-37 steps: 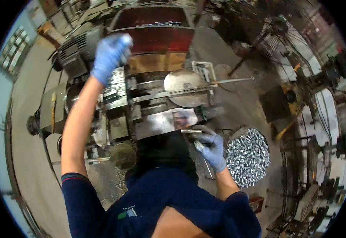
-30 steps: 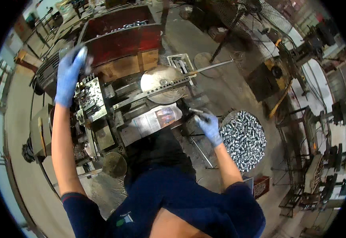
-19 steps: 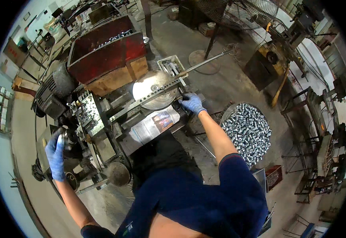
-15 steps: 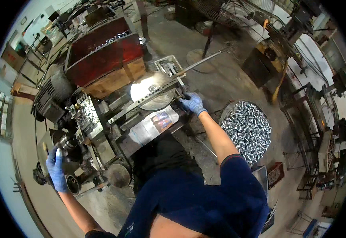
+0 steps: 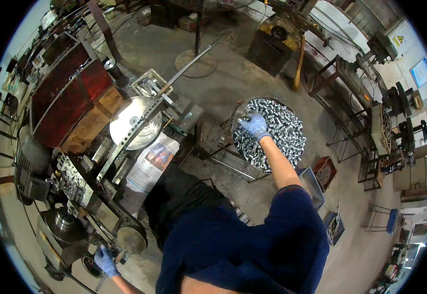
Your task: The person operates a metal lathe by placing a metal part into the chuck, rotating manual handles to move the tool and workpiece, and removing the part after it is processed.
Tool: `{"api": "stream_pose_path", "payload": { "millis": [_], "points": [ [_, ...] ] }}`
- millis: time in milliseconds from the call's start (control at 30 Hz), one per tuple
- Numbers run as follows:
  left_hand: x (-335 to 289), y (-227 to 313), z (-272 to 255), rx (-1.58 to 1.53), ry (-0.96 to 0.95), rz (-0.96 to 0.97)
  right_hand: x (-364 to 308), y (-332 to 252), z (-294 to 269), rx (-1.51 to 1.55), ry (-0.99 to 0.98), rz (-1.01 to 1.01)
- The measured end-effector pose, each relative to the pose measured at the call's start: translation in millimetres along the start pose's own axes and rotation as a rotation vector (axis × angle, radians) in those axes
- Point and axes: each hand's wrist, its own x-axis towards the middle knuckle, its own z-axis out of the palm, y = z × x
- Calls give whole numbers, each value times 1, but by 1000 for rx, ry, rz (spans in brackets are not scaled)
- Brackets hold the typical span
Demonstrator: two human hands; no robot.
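Note:
At the lower left, my left hand (image 5: 106, 262), in a striped blue glove, has its fingers bent around a handle on the front of the lathe, between the dark handwheel (image 5: 91, 267) and the round disc (image 5: 131, 240). The glove hides most of that handle. My right hand (image 5: 256, 126), gloved the same way, is over the left part of a heap of small shiny metal cylinders (image 5: 282, 139). Its fingers are bent together, and what they hold is too small to make out. The lathe's chuck (image 5: 64, 220) is above and left of my left hand.
A printed paper sheet (image 5: 151, 161) lies on the lathe beside a large shiny metal disc (image 5: 134, 122) and a perforated bar (image 5: 135, 131). Behind are a red bin (image 5: 71, 100) and a small tray (image 5: 151, 84). A reddish box (image 5: 325, 171) stands right of the heap.
My right hand has left the lathe's far end and moved right to the metal cylinders. My left hand has come down from beside the chuck to the handles. The view has turned right.

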Motion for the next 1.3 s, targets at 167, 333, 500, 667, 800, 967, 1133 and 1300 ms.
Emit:
{"api": "stream_pose_path", "payload": {
  "millis": [167, 333, 500, 667, 800, 967, 1133, 1300],
  "points": [
    [-1, 8, 1, 28, 37, 136, 50, 23, 24, -234, -170, 62],
    [-17, 25, 3, 318, 181, 49, 88, 26, 37, -297, -239, -87],
    [-23, 39, 6, 535, 287, -40, 95, 26, 35, -549, -378, -147],
    [-20, 45, 6, 458, 235, -58, 92, 18, 39, -619, -479, -131],
    [-29, 57, -3, 379, 256, 74, 81, 16, 17, -490, -381, -33],
    [-48, 115, -17, -177, 337, 231, 9, -19, -27, 277, -46, -206],
    [-47, 202, 23, -637, -92, 208, -96, -184, -58, 665, -161, -601],
    [-47, 240, 78, -879, -652, 131, -183, -333, -99, 755, -220, -1202]
  ]
}}
